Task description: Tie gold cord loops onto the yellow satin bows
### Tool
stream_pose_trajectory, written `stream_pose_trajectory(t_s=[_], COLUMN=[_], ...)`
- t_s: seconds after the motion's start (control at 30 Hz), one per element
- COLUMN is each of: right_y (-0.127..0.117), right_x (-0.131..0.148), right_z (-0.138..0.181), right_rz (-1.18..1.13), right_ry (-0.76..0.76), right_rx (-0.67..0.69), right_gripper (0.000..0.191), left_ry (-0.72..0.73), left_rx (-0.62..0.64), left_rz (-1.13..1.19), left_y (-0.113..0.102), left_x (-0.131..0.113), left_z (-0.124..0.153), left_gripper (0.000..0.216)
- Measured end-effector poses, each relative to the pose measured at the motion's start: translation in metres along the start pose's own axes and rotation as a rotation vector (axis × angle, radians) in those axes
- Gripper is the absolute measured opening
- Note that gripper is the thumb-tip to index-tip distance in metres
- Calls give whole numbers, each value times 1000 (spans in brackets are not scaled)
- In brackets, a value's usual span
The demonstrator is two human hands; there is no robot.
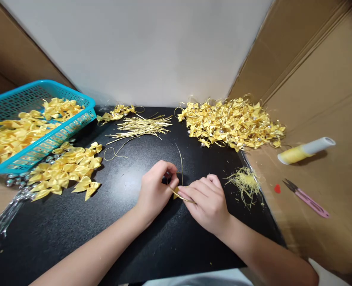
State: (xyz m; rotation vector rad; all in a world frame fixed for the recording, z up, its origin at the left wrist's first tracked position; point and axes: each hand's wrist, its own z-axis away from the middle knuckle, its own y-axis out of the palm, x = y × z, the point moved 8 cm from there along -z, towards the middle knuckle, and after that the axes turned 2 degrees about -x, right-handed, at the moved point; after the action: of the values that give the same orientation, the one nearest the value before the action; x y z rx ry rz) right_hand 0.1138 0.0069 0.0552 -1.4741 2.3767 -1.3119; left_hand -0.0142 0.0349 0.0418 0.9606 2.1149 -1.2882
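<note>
Two hands are pinched together at mid-worktop. The left hand (pixel 155 190) and the right hand (pixel 208 201) are both closed narrowly on one yellow bow (pixel 176 194), which is mostly hidden under the fingertips, so its knot cannot be made out. A gold cord (pixel 181 161) is held in the same grip, running up from it towards the far wall. Just beyond, a bundle of cut cords (pixel 140 127) is laid on the black worktop (pixel 128 222). A heap of bows (pixel 232 123) is piled at far right. Loose bows (pixel 65 167) are spread at left beside a blue basket (pixel 74 119), which is cut off by the frame edge. Trimmings (pixel 246 183), a spool (pixel 304 150) and pink snips (pixel 305 197) are lying to the right.
</note>
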Motion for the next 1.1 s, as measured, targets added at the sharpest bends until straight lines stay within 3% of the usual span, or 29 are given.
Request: stream_pose_trajectory(t_s=[0.07,0.2,0.33,0.57,0.83,1.1], right_y=[-1,0,-3,4,-3,-3], right_x=[0,3,6,-5,-29,-48], right_z=[-2,-4,-3,-2,-4,12], right_rz=[9,0,-29,43,-30,-464], right_ry=[5,7,-37,16,220,538], right_rx=[10,62,29,63,-34,-210], right_gripper=[9,30,6,10,14,5], left_ry=[8,31,47,-36,-412,-409], left_rx=[0,-5,-1,33,6,-73], left_rz=[-3,-32,-63,50,517,578], left_y=[0,-1,-1,2,17,14], left_x=[0,0,-2,0,23,21], left_z=[0,-2,-3,0,14,18], left_gripper=[17,15,16,16,8,9])
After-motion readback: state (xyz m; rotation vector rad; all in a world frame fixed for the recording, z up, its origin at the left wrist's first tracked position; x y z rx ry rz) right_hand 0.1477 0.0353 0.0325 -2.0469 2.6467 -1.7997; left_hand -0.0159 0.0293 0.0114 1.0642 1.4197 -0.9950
